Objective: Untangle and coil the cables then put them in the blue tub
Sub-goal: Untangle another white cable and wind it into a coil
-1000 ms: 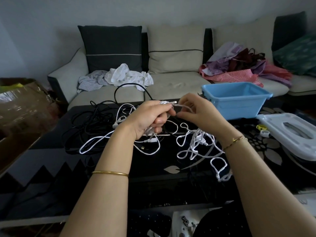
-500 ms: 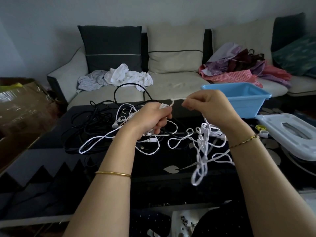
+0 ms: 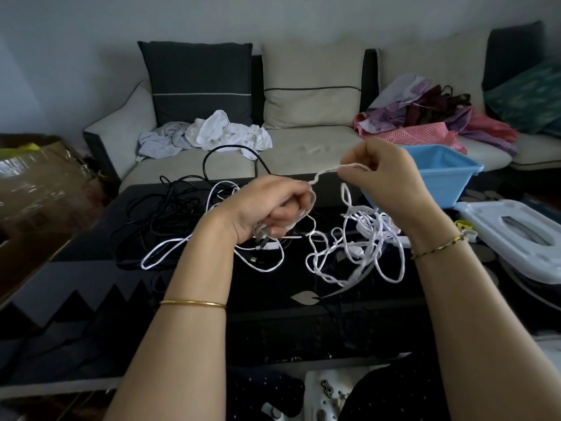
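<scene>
A tangle of white cable [image 3: 361, 238] hangs and lies over the dark table [image 3: 91, 268]. My left hand [image 3: 267, 208] grips a bunch of the white cable with curled fingers. My right hand [image 3: 382, 174] pinches one strand, stretched taut between the two hands, and the knotted mass dangles below that hand. More white loops [image 3: 170, 250] and a heap of black cables [image 3: 170, 208] lie to the left. The blue tub [image 3: 446, 174] stands behind my right hand, partly hidden by it.
A white plastic lid-like object [image 3: 516, 235] lies at the table's right edge. The sofa [image 3: 303, 153] behind carries white clothes [image 3: 227, 135] and a pile of coloured cloth [image 3: 425, 123]. A cardboard box [image 3: 36, 192] stands at the left.
My right hand has risen and moved right, pulling a strand out of my left hand's bunch. The white tangle has lifted off the table and hangs under it.
</scene>
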Tool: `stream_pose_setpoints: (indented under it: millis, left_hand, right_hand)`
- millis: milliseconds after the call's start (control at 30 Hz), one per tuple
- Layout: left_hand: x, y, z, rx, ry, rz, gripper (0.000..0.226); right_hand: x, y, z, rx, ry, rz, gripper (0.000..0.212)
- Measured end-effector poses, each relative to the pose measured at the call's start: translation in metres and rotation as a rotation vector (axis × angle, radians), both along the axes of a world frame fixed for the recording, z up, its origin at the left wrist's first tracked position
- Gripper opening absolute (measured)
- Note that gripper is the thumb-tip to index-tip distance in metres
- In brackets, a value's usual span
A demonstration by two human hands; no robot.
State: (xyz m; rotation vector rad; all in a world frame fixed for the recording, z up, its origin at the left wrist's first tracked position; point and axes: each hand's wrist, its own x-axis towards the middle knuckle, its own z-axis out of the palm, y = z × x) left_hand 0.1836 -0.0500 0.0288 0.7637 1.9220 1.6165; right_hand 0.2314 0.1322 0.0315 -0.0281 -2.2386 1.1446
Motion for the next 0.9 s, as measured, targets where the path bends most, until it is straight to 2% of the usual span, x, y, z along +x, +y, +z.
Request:
stream_pose_setpoints:
  millis: [167,267,333,433,500,633,800,900]
  left_hand:
    - [-0.005,-0.004,0.003,0.406,-0.385,-0.135,0.023]
    - [-0.013,-0.001,0.000,0.692,-0.666,-0.359,0.018]
    - [-0.018,0.002,-0.003,0.813,-0.817,-0.459,0.027]
    - [-0.023,0.009,-0.009,0.920,-0.891,-0.397,0.041]
    - [-0.021,0.014,-0.007,1.025,-0.883,-0.305,0.046]
    - [-0.016,0.014,0.004,1.195,-0.735,0.052,0.032]
    - [-0.016,0.018,0.006,1.208,-0.527,0.215,0.022]
    - [-0.017,0.019,0.005,1.214,-0.396,0.306,0.031]
  right_hand:
    - [-0.002,-0.002,-0.008,-0.050,-0.061,0.094,0.006]
    - [0.000,-0.005,-0.006,-0.057,-0.150,0.211,0.014]
    - [0.000,-0.009,-0.005,-0.056,-0.189,0.275,0.025]
    - [0.000,-0.018,-0.006,-0.171,-0.247,0.345,0.037]
    - [-0.001,-0.020,-0.009,-0.281,-0.290,0.395,0.036]
    - [0.000,-0.024,-0.015,-0.209,-0.369,0.457,0.021]
    - [-0.001,-0.031,-0.012,-0.104,-0.486,0.459,0.008]
    - [-0.001,-0.030,-0.010,-0.016,-0.521,0.444,0.007]
